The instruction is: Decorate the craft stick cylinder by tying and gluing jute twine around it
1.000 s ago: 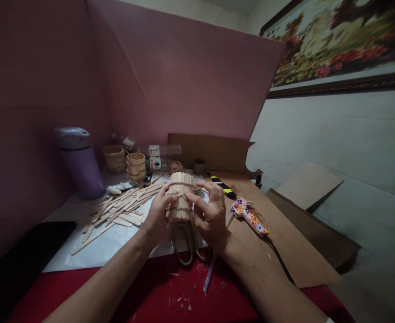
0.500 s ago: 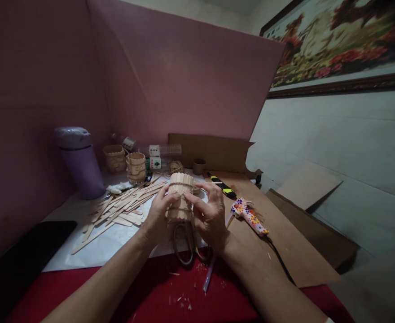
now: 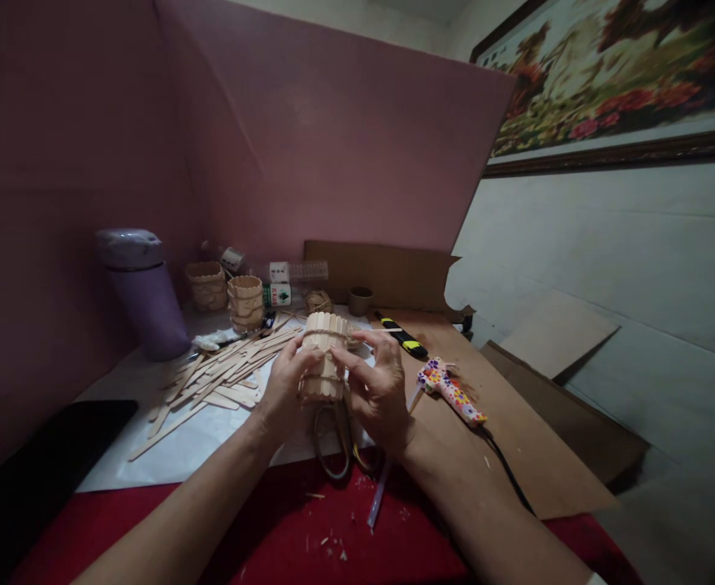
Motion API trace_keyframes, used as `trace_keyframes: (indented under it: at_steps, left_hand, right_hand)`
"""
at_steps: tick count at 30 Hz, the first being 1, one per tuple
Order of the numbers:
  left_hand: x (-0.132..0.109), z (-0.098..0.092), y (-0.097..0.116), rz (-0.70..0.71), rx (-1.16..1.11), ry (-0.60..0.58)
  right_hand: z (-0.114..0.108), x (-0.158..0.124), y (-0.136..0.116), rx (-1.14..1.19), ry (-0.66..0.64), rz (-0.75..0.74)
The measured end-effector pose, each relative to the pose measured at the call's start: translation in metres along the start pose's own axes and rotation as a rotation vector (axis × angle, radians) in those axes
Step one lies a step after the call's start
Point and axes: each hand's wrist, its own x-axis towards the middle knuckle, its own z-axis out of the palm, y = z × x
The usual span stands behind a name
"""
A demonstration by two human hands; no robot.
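Between both hands is a small cup made of wooden craft sticks [image 3: 324, 357], with twine bands around it near top and bottom. My left hand [image 3: 285, 382] grips its left side, thumb on the front. My right hand [image 3: 379, 382] holds the right side, its thumb and fingers against the sticks. A thin pale stick [image 3: 387, 330] shows beside the right fingers; whether they hold it I cannot tell. Just below the cup lie scissors [image 3: 333, 471], handles toward me, blades hidden. A clear glue stick [image 3: 377, 504] lies by the right wrist.
Loose craft sticks [image 3: 229, 370] lie on white paper at left. Behind stand a purple tumbler [image 3: 147, 301], two stick cups [image 3: 246, 302], twine [image 3: 318, 302] and plastic bottles [image 3: 300, 270]. On cardboard at right are a utility knife [image 3: 406, 340] and a flowered glue gun [image 3: 452, 394] with its cord.
Both hands keep the stick cup in nearly the same place. The thin pale stick by the right fingers shows a little more to the left. Little else differs.
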Motion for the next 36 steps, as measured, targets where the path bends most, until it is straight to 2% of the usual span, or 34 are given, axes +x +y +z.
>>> trace_keyframes:
  at_steps: [5, 9, 15, 19, 31, 36]
  left_hand:
    - [-0.003, -0.001, 0.005, 0.001, -0.003, -0.019]
    - [-0.006, 0.001, 0.010, -0.015, -0.064, -0.026]
    - [-0.004, 0.002, 0.015, -0.181, -0.235, -0.008]
    - [-0.003, 0.002, 0.017, -0.273, -0.317, -0.060]
    - [-0.008, 0.005, 0.011, -0.046, -0.106, -0.052]
    - [-0.007, 0.004, 0.008, 0.031, -0.042, -0.037]
  right_hand:
    - [-0.001, 0.002, -0.004, 0.067, 0.120, 0.078]
    - [-0.002, 0.002, -0.010, 0.094, 0.151, 0.112]
    - [-0.004, 0.003, -0.015, 0.136, 0.182, 0.154]
    - [-0.004, 0.003, -0.017, 0.125, 0.160, 0.179]
    - [-0.003, 0.003, -0.022, 0.120, 0.139, 0.175]
    - [-0.004, 0.002, -0.022, 0.058, 0.069, 0.100]
